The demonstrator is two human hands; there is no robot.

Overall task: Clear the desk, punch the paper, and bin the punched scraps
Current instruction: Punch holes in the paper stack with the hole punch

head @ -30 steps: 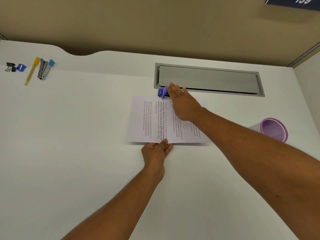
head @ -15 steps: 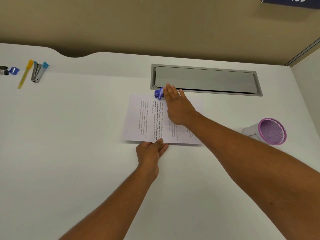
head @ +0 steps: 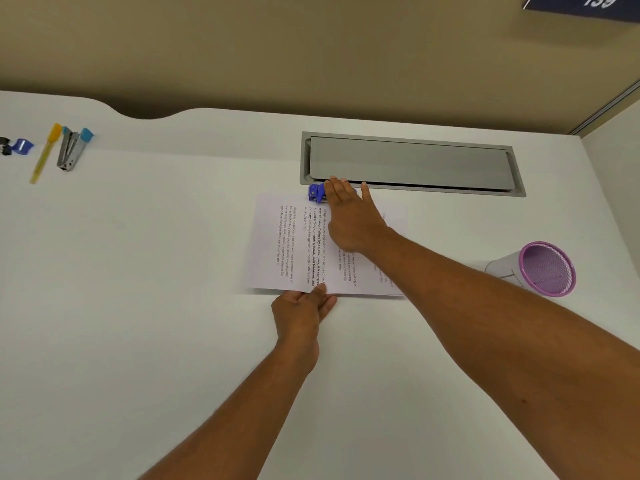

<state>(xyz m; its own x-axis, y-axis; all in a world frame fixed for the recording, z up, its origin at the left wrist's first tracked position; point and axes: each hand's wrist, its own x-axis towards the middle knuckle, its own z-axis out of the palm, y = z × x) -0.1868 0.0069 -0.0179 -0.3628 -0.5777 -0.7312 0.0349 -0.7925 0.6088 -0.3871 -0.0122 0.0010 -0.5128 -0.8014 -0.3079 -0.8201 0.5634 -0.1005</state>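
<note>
- My right hand point(head: 349, 216) lies flat over the blue hole punch point(head: 317, 192), fingers straight and pressing down; only the punch's left end peeks out, the rest is hidden under my palm.
- The paper point(head: 287, 244) sits mid-desk, its far edge tucked into the punch; my right forearm covers part of the print on its right side.
- My left hand point(head: 304, 308) is at the paper's near edge, thumb on top of the sheet; whether fingers are under it I can't tell.
- Far left, a dark clip point(head: 4, 147) is cut off by the frame edge, next to a small blue item point(head: 22, 146) I can't make out.
- Beside those: a thin yellow pen point(head: 45, 154) and a grey metal stapler point(head: 69, 150) with light blue ends.
- The desk point(head: 156, 271) is smooth, matte white, with a curved notch in its far edge against a beige wall point(head: 277, 46).
- A grey metal cable hatch point(head: 412, 164), long and rectangular, is set flush just behind the punch.
- To the right, a purple mesh cup point(head: 543, 268) lies on its side, mouth toward me.
- Top right, a dark sign point(head: 588, 3) is clipped by the frame, reading "139".
</note>
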